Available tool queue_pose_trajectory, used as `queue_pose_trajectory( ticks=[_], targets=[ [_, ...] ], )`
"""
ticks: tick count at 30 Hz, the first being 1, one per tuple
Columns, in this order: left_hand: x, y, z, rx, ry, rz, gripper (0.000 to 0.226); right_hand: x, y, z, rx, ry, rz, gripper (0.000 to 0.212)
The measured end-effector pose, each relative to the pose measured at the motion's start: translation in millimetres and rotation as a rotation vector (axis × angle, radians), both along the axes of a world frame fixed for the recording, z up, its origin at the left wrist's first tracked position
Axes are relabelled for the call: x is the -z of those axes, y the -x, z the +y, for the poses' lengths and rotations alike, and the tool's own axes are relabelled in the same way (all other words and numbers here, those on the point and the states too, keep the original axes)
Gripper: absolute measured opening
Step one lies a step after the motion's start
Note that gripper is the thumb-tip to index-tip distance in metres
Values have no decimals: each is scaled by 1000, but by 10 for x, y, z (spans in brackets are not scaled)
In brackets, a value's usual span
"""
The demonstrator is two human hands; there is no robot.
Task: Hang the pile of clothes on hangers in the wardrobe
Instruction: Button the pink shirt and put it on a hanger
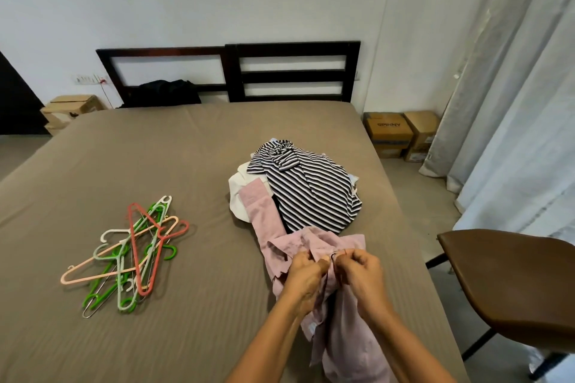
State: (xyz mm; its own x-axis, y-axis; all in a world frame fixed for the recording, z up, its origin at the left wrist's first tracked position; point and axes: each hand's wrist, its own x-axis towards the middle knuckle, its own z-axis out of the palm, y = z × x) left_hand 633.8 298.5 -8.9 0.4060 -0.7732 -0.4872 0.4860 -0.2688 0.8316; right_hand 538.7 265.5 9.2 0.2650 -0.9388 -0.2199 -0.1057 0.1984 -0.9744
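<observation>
Pink shirt (314, 241) lies on the bed (155, 149), at its near edge, right of centre, one sleeve trailing up toward the bed's middle. Left hand (306, 274) and right hand (361, 270) both pinch the shirt front, close together near the collar. Each grip is narrow, fingertips closed on cloth, apparently at a button. Striped top (311, 193) crowns the remaining pile, further up the bed's right half, over a white garment (238, 193). Hangers (133, 255) lie tangled on the bed's left half.

Judgement: shirt is light, limp, creases easily. Best taken at collar or shoulder seams so it drapes straight. Hangers likely snag one another. Wardrobe not in view.
</observation>
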Motion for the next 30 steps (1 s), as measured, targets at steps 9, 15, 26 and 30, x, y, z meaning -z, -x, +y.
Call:
queue_pose_trajectory(
  ticks=[9,15,26,30],
  targets=[
    [20,-100,218,260,235,-338,28,-61,114,-377,-195,-363,202,23],
    [26,-59,356,296,184,-503,30,16,88,-512,-478,-447,367,23],
    [-37,-154,152,47,-194,71,29,109,111,-311,-383,-144,126,19],
    [18,-133,40,-29,-178,334,8,175,130,-237,-355,-34,107,16]
  ],
)
